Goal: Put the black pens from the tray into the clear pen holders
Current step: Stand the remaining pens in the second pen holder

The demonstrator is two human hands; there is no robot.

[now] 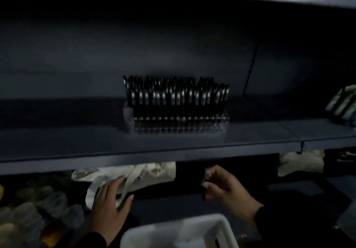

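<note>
Black pen (pixel 205 182) gripped in right hand (pixel 225 188), left hand (pixel 109 201) spread flat, pen holder (pixel 179 125) filled on shelf (pixel 146 145), white tray (pixel 179 230) below

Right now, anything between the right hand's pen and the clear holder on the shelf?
The shelf's front edge lies between them: the right hand, holding a black pen, is below it, and the clear pen holder stands on top. The holder's rows look packed with pens.
</note>
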